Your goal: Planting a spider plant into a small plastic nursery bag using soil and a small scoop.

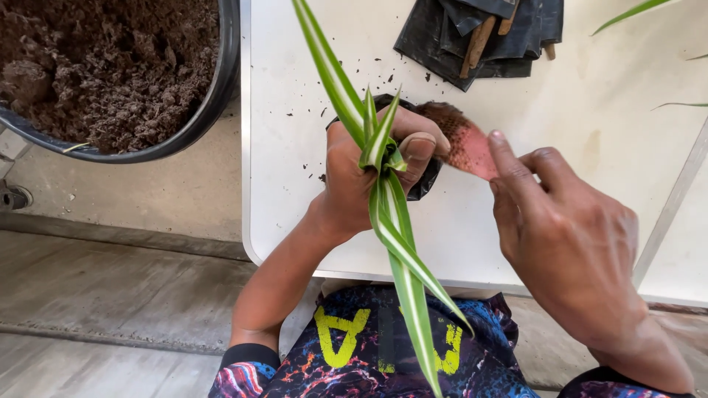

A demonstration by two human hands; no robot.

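Green-and-white striped plantlet point(383, 214) stays centred while the left hand point(361, 177) grips it with the black grow bag point(424, 184); the right hand point(568, 243), pinching a pink scoop point(464, 144), should tip soil gently.

Soft even daylight, faint shadows, sharp focus, perhaps slight edge distortion

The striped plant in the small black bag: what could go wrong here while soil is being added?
1. The left hand pinches the striped plant at its base over the small black bag; a hard squeeze might bruise the leaves.
2. The right hand tilts a pink scoop of soil at the bag's narrow mouth, so soil may spill onto the white table, already speckled with crumbs.
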